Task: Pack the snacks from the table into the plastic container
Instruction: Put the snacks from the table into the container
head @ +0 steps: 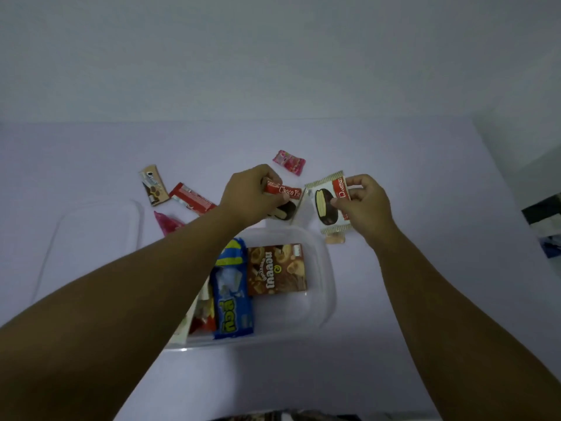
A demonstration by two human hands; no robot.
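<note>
A: Desk (394, 299) first. Pale, broad, carried everything. What sat on it?

B: Clear plastic container (326, 287) at centre, lid off. A clear lid (91, 232) lay flat to its left, presumably set aside so the opening stayed free for loading.

A: Contents?

B: Brown biscuit box (276, 270) lay flat against the far wall. Long blue wafer pack (232, 294) beside it, running front to back. More packets along the left side, half hidden under the forearm; could not tell what they were. Right half of the floor was bare, so judged the job roughly midway.

A: Hands?

B: Both held up over the far rim. Left hand (253, 197) was clamped on a Choco Pie packet (283, 197), fingers over its red end. Right hand (365, 205) pinched a second pie packet (329, 205) by its edge, thumb and fingertips closed on it. One in each grip, probably to drop the pair in together.

A: Left loose?

B: Behind the hands: red wafer bar (191, 197), tan cookie packet (154, 185), pink candy packet (289, 161), a pink wrapper (168, 223), a small pale piece (335, 239) by the rim.
</note>
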